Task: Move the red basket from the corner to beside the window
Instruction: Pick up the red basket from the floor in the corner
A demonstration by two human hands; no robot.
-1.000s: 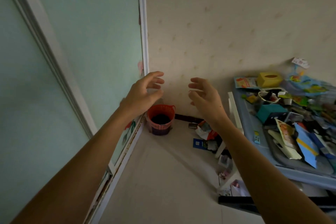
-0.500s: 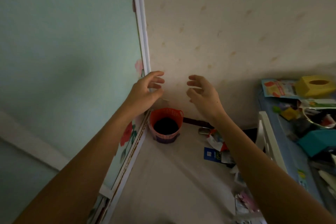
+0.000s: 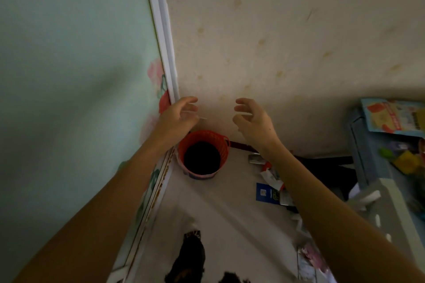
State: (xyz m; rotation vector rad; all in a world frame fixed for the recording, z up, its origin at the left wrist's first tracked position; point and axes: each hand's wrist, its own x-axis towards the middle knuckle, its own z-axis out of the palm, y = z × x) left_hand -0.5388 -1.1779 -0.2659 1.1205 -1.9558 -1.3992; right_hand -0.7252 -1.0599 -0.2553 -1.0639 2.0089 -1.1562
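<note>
Your left hand (image 3: 177, 116) is stretched out in front of you with its fingers (image 3: 189, 100) loosely curled and spread, holding nothing. Your right hand (image 3: 254, 119) mirrors it a little way across, palm turned inward toward the left, fingers bent and apart, also empty. There is a clear gap between the two hands, and neither one touches anything.

The red basket (image 3: 203, 154) sits just below and between your hands, closer to your left wrist, whose forearm overlaps the basket's rim in the view. It stands upright on the pale floor (image 3: 207, 209), tucked into the corner where the beige wall (image 3: 276, 41) beyond your fingertips meets the pale green panel (image 3: 69, 76) on the outer side of your left arm. Its inside looks dark, and you cannot tell what it holds. A small loop handle shows on the rim on the side nearer your right hand.

Below your right wrist, scattered packets and a blue card (image 3: 266, 193) lie on the floor. Further out past your right forearm stands a grey-blue shelf unit (image 3: 361, 145) with a colourful booklet (image 3: 391, 115) on top. Near your elbows, low in the view, dark shapes show that are too dim to identify.
</note>
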